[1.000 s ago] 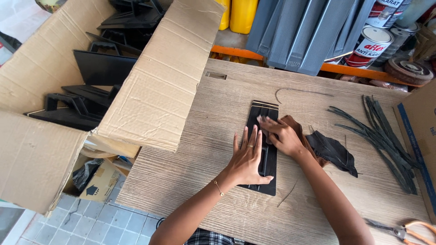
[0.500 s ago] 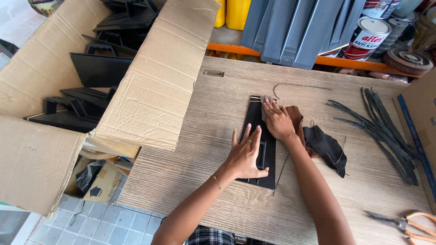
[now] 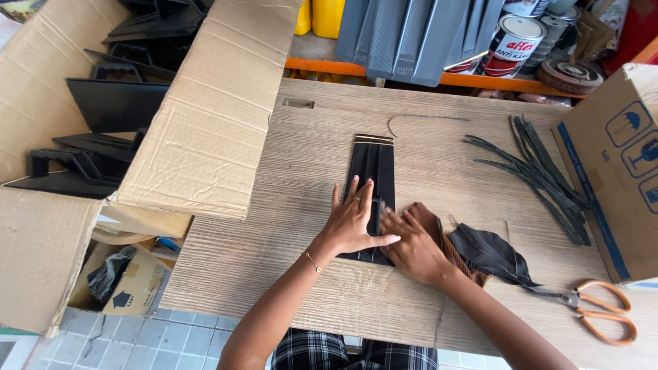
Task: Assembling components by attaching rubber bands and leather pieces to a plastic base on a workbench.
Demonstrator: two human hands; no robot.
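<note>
A long black ribbed plastic panel (image 3: 373, 171) lies flat on the wooden table (image 3: 308, 171), its far end pointing away from me. My left hand (image 3: 353, 223) presses flat on the panel's near part, fingers spread. My right hand (image 3: 411, 247) lies beside it at the panel's near right edge, fingers flat on a brown cloth pad (image 3: 439, 233) that it rubs against the panel. A crumpled black rag (image 3: 490, 253) sits just right of the brown pad.
A large open cardboard box (image 3: 199, 116) of black plastic parts stands at left. Several dark strips (image 3: 541, 171) lie at right, next to a cardboard box (image 3: 617, 164). Orange-handled scissors (image 3: 593, 308) lie near the front right. Paint cans (image 3: 510, 41) and grey panels stand behind.
My right hand has slid with the brown pad from the panel's far part down to its near end. My left hand stays pressed on the panel.
</note>
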